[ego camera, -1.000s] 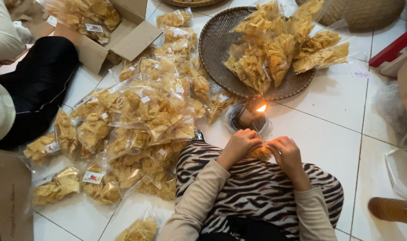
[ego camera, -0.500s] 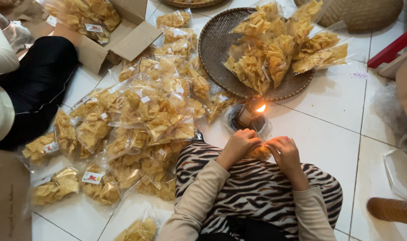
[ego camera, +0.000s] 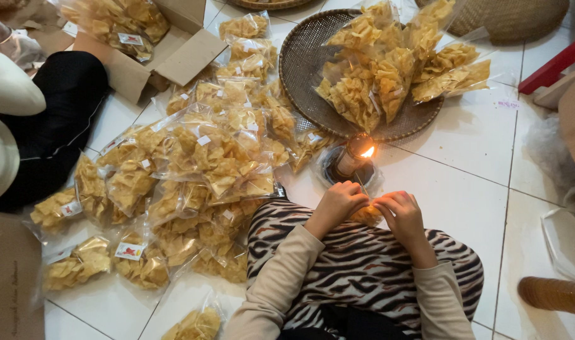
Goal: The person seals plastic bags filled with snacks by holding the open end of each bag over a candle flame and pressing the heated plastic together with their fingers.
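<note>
Person's own body, seen from above: 2 bare hands, left hand and right hand, no rings, watch or gloves visible. Both arms in long beige sleeves, plain knit-like fabric, no print, soft folds along the forearms. Cuffs end at the wrists, slightly bunched, right cuff a bit wider. Lap covered by zebra-striped fabric, black wavy stripes on white, stripes run unevenly across both legs. Dark black garment patch shows between the forearms at bottom edge. No markings or badges seen on sleeves.
</note>
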